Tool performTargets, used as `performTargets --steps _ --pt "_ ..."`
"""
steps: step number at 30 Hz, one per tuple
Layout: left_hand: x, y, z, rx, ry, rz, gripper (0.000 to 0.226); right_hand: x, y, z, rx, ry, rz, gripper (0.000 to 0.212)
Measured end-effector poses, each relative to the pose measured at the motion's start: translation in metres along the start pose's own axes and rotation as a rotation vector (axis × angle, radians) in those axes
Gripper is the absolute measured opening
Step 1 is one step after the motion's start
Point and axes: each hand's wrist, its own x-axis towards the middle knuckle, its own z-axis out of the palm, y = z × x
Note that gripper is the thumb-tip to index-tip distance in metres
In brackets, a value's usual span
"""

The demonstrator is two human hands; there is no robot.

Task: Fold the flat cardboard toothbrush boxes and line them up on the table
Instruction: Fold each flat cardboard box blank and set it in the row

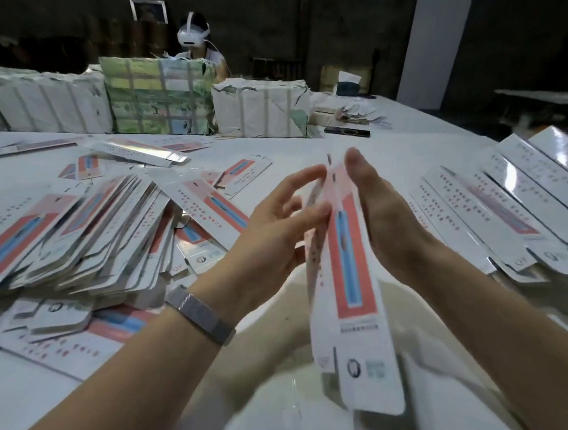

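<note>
My hands [326, 219] are pressed on one box [348, 277]. Row [524, 200] started right on the counter [388, 148]; big flat pile [84, 240] left.

A long, narrow cardboard toothbrush box [348, 277], white with a red panel and blue brush graphic, is held upright above the table's [305, 147] near edge, its sides partly folded inward. A loose heap of flat boxes [78, 237] sprawls across the tabletop's left side. Folded boxes [521, 200] lie side by side in a row along the right edge.
</note>
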Motion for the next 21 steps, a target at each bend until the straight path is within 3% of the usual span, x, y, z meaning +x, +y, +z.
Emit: performTargets --steps 3,7,13,18,21 --pt "-0.001 -0.006 0.004 0.115 0.117 0.145 0.054 0.002 0.005 -0.003 0.025 0.082 -0.027 0.024" --pt "-0.001 -0.006 0.004 0.067 0.240 0.165 0.081 0.003 0.015 -0.003 -0.217 0.289 -0.134 0.054" --pt "-0.006 0.003 0.001 -0.035 0.106 0.070 0.031 0.005 0.021 0.001 -0.487 0.291 -0.218 0.040" --pt "-0.007 0.001 0.004 -0.164 -0.002 -0.079 0.035 0.005 0.022 0.006 -0.393 0.340 -0.155 0.032" --pt "-0.005 -0.002 0.002 -0.109 -0.032 -0.121 0.058 0.005 0.020 0.006 -0.225 0.350 -0.104 0.013"
